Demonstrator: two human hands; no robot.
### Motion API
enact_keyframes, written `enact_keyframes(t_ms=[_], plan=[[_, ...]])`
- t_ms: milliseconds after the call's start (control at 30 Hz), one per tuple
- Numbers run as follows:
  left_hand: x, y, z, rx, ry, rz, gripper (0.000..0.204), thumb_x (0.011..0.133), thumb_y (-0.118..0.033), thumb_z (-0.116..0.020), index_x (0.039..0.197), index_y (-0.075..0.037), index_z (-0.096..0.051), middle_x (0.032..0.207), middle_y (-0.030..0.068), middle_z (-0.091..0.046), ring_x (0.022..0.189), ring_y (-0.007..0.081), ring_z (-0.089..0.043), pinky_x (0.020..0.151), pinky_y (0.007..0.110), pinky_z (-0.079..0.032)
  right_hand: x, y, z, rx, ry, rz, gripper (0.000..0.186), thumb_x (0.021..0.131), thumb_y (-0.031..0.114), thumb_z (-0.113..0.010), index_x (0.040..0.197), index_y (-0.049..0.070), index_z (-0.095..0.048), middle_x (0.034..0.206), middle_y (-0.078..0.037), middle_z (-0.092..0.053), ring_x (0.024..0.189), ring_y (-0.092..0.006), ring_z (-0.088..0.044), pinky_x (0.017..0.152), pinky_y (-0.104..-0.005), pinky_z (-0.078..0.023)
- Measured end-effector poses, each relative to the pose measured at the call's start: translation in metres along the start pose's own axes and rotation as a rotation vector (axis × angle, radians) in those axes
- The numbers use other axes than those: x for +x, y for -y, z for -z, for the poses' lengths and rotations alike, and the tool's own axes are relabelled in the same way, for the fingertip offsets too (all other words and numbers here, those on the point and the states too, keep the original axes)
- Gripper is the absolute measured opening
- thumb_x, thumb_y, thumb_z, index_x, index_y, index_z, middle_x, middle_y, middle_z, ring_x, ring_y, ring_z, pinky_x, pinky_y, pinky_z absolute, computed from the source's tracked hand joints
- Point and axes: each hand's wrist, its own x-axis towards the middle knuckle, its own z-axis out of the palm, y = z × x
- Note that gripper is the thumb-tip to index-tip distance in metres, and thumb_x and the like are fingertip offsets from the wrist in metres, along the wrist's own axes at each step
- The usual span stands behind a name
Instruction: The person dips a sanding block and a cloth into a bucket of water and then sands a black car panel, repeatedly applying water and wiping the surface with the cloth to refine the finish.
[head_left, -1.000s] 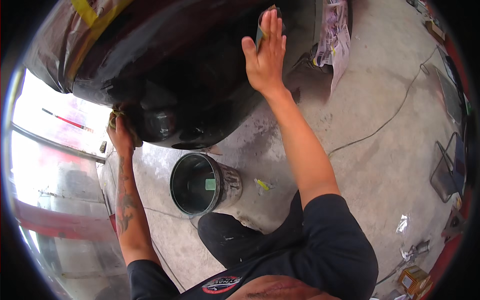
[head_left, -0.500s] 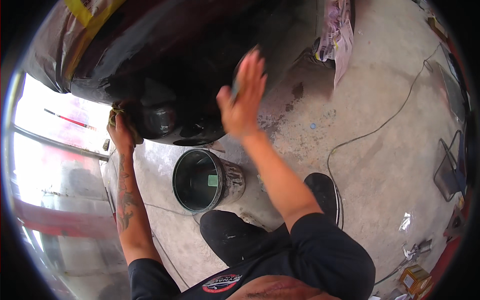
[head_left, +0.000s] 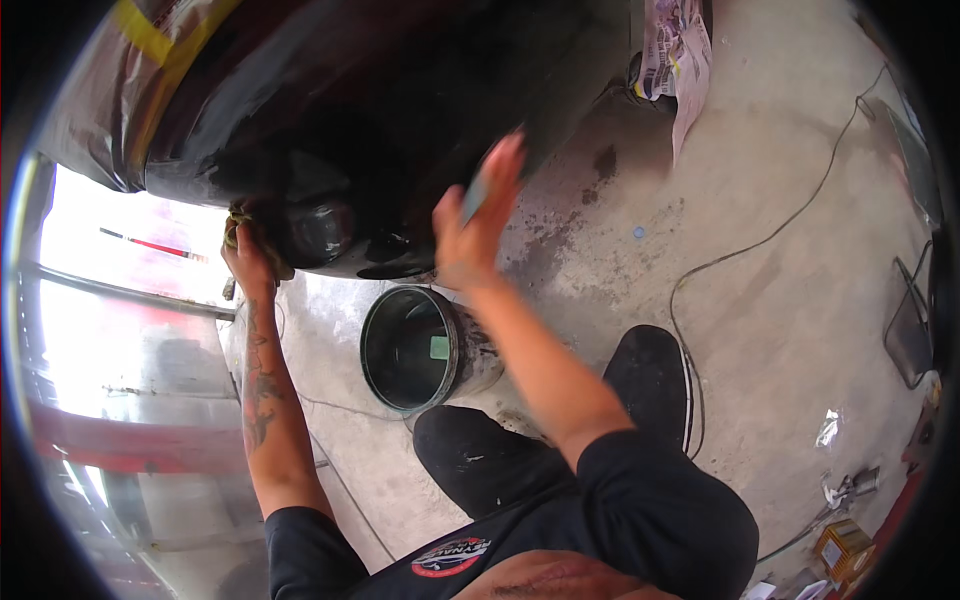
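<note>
A glossy black curved car body panel (head_left: 380, 100), probably a bumper, fills the top, with wrinkled plastic sheeting (head_left: 95, 110) and yellow tape (head_left: 150, 40) at its left. My left hand (head_left: 248, 255) grips an olive cloth (head_left: 238, 222) against the panel's lower left edge. My right hand (head_left: 473, 210), blurred, is pressed on the panel's lower right, fingers together over a thin grey-green pad (head_left: 472, 200). Below the panel stands a bucket (head_left: 395, 355) of dark liquid with a pale green rectangle inside.
Printed paper masking (head_left: 665, 45) hangs at top right. A cable (head_left: 755, 245) runs across the concrete floor (head_left: 800, 320). A folded metal stand (head_left: 905, 320), a spray gun (head_left: 848, 485) and a small box (head_left: 840, 550) lie at right. A bright wall (head_left: 120, 370) lines the left.
My right hand has swept down and left along the panel with the pad. My left hand remains on the cloth at the edge. My right foot has come into view beside the bucket.
</note>
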Motion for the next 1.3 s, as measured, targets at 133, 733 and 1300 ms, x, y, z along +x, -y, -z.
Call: enact_keyframes(t_ms=[133,733,1300], plan=[[-0.001,-0.005,-0.010,-0.043,0.002,-0.012,0.030,0.098,-0.024,-0.049,0.097,0.001,-0.065,0.080,0.0053,-0.065,0.073,0.0151,-0.057,0.069,0.032,-0.047,-0.073,0.010,0.000,-0.092,0.200,0.029,0.085,0.103,0.052,-0.042,0.163,0.007,-0.002,0.168,-0.025,-0.001,0.156,-0.0430,-0.003,0.120,-0.0646,-0.002],[0.011,0.016,0.005,-0.090,-0.018,0.032,0.034,0.100,-0.024,-0.049,0.110,0.001,-0.069,0.096,0.0088,-0.071,0.084,0.0184,-0.064,0.079,0.033,-0.051,0.079,-0.098,0.028,0.305,-0.076,-0.252,0.075,0.108,0.038,-0.042,0.159,-0.006,-0.009,0.168,-0.026,-0.004,0.156,-0.0379,-0.006,0.126,-0.0425,-0.009],[0.006,0.002,-0.002,-0.077,0.029,0.026,0.035,0.100,-0.027,-0.050,0.109,0.001,-0.069,0.095,0.0081,-0.071,0.083,0.0173,-0.061,0.077,0.033,-0.050,0.095,-0.112,0.055,0.091,-0.006,-0.194,0.076,0.106,0.037,-0.048,0.159,-0.004,-0.013,0.167,-0.026,-0.008,0.157,-0.0341,-0.010,0.125,-0.0451,-0.011]])
